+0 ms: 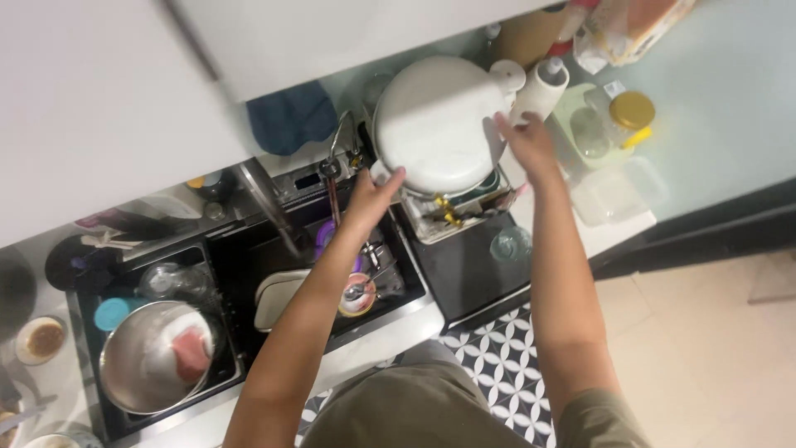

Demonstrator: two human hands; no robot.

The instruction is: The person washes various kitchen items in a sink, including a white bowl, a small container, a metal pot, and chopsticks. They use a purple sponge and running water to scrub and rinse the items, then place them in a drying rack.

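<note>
In the upper middle of the frame a large white pot (435, 120), seen bottom-up, sits tilted over a dish rack (464, 207). Both hands are on it. The left hand (373, 195) comes up from the lower centre and its fingertips press the pot's lower left edge; the right hand (526, 145) lies against the pot's right edge, fingers spread along the rim. Each grip is a loose hold on the pot's edge, fingers curved against it rather than clenched round it, so the pot lies between the two hands.

Just to the right of the pot, touching or nearly touching the right hand, stands a white bottle (543, 87). Farther right on the pale surface (721, 108) are a jar with a yellow lid (630, 112) and a clear plastic container (618, 191). A glass (510, 245) stands below the rack, near the right forearm.

Left of the rack a curved tap (340, 137) rises beside the pot's left side, close to the left hand. Below it the dark sink (249, 265) holds a white dish (274, 299) and a small bowl with cutlery (358, 294), both under the left forearm. In the lower left of the frame a steel bowl (162, 357) holds something pink. A blue cloth (290, 116) hangs behind the tap.
</note>
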